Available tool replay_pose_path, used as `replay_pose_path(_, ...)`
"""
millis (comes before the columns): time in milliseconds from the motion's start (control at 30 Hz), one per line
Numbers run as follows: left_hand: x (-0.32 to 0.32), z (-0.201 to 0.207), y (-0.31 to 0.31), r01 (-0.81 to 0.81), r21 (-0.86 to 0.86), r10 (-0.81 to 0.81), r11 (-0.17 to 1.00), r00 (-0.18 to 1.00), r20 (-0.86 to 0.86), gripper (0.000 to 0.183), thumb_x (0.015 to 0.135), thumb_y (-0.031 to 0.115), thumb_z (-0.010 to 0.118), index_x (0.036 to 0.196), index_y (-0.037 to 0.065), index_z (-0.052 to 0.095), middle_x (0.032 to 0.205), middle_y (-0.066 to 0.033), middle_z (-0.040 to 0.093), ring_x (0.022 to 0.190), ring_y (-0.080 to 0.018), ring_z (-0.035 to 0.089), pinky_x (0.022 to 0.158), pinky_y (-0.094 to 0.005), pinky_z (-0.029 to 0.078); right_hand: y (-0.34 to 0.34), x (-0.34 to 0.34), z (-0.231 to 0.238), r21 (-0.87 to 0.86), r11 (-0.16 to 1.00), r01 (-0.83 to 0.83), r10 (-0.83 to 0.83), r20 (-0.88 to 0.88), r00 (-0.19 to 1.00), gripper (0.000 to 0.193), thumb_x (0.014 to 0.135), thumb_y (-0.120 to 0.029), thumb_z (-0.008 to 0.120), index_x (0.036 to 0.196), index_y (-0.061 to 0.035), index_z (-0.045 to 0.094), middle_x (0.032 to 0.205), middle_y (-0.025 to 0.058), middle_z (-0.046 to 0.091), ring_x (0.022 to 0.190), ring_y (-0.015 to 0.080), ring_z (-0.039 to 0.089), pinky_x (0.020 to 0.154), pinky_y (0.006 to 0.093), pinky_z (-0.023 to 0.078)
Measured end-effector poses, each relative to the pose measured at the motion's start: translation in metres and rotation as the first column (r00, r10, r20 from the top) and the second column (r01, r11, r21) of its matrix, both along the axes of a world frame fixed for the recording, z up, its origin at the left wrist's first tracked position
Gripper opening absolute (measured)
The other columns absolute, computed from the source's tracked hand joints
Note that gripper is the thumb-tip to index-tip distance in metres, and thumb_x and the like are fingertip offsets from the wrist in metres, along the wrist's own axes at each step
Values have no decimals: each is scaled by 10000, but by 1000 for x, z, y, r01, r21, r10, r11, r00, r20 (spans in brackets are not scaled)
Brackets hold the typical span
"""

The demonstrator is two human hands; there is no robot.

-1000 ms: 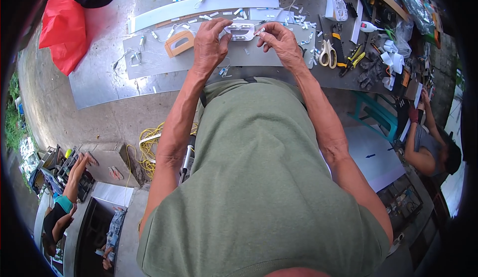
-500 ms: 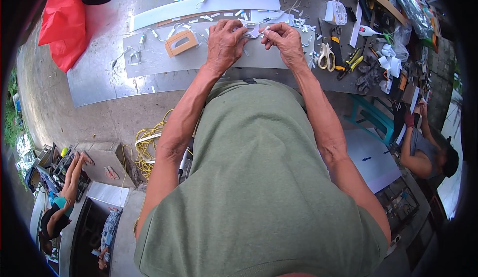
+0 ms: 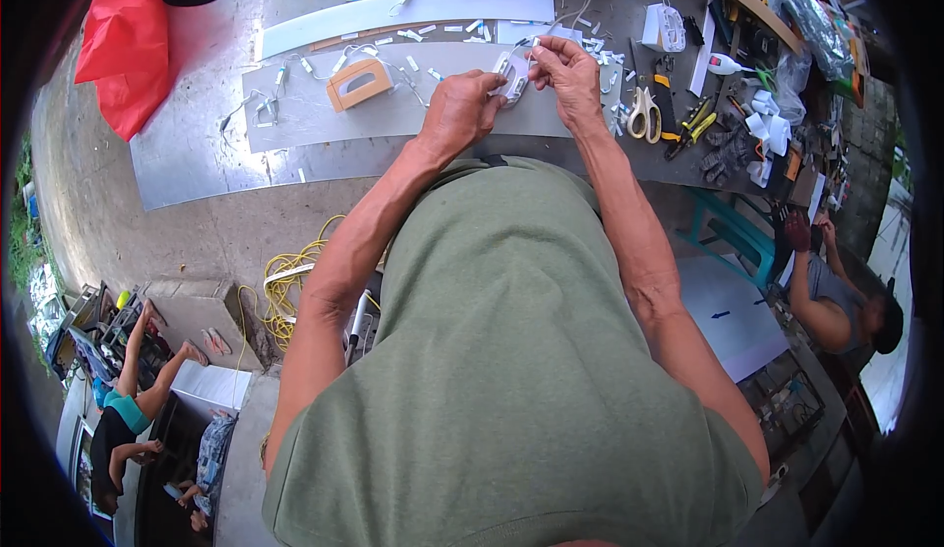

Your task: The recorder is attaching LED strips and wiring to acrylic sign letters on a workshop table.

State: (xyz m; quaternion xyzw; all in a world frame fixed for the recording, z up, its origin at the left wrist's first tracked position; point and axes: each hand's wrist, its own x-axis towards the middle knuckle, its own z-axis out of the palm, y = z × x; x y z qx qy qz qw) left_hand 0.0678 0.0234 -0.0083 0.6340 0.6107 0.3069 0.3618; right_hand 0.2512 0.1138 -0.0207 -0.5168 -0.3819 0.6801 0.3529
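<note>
My left hand is closed on the near left side of a small white hollow letter-shaped piece, holding it tilted just above the table. My right hand pinches a small white LED module on a thin wire at the piece's upper edge. Its fingertips partly hide the module. Left of my hands, a tan hollow letter-shaped block rests on a grey sheet, with wired white modules beside it. Several small white strips lie scattered beyond my hands.
A long white curved panel lies at the back. On the right are scissors, a cutter knife, pliers and a glue bottle. A red bag sits far left. Another person works at the right.
My left hand has moved right and nearer to me, and the white piece is now turned more upright. My right hand has shifted slightly. At lower left, a person has changed leg position.
</note>
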Motion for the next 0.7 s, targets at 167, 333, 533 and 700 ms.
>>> replay_pose_path(167,2,14,6,-128,-93,138,987,985,107,291,858,90,736,1143,33,723,928,-134,746,736,-221,718,653,-340,559,4,1,6,10,988,-157,156,5,988,259,943,-109,679,1172,10,678,935,76,746,707,87,643,592,210,485)
replay_pose_path(333,-11,5,26,-208,156,185,966,971,152,346,834,35,744,1177,58,709,1024,-114,744,787,-196,727,676,-313,576,5,-1,13,10,940,-340,339,59,939,281,956,-113,655,1216,-10,677,917,38,735,719,70,605,636,212,469)
replay_pose_path(533,-22,-2,36,-7,303,-8,953,999,49,329,832,34,744,1155,91,713,1030,-104,734,866,-244,724,732,-340,588,4,-8,23,-8,934,-357,357,44,933,309,947,-92,692,1226,12,611,805,24,679,717,92,584,654,229,472)
replay_pose_path(700,-26,-6,38,133,399,-123,907,991,-50,263,818,28,735,1072,98,736,979,-88,734,867,-267,719,751,-360,587,8,-4,18,-15,902,-431,431,68,900,285,943,-99,707,1183,13,600,806,36,681,718,96,571,653,238,477)
